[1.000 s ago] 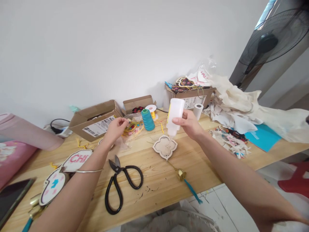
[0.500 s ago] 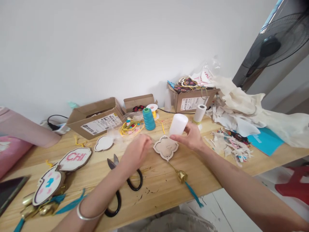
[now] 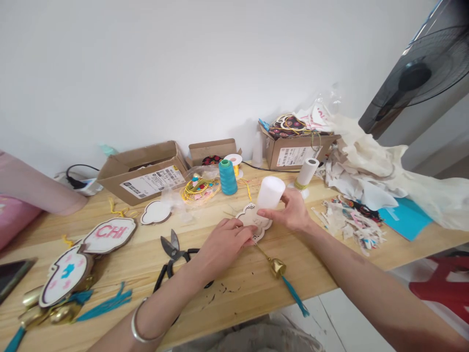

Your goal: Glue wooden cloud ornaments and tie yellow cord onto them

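My right hand (image 3: 293,210) grips a white plastic bottle (image 3: 271,190), its flat base turned up and its lower end over a wooden pendant (image 3: 261,226) with a scalloped rim. On the pendant's left and front edge rest the bent fingers of my left hand (image 3: 229,244), hiding part of it. Yellow cord (image 3: 249,190) runs from the pendant's top. From its lower point hang a gold bell (image 3: 277,267) and a teal tassel (image 3: 296,296). Black-handled scissors (image 3: 174,250) lie open, partly under my left forearm.
Finished pendants (image 3: 108,235) with bells lie at left, near a white plaque (image 3: 156,212). Behind stand a cardboard box (image 3: 146,178), a teal thread cone (image 3: 228,178), a white roll (image 3: 308,171) and a filled box (image 3: 293,154). Fabric scraps (image 3: 355,225) spread at right.
My left hand has come down and right from beside the pendant onto its edge. My right hand keeps the bottle at nearly the same spot. The view has shifted slightly.
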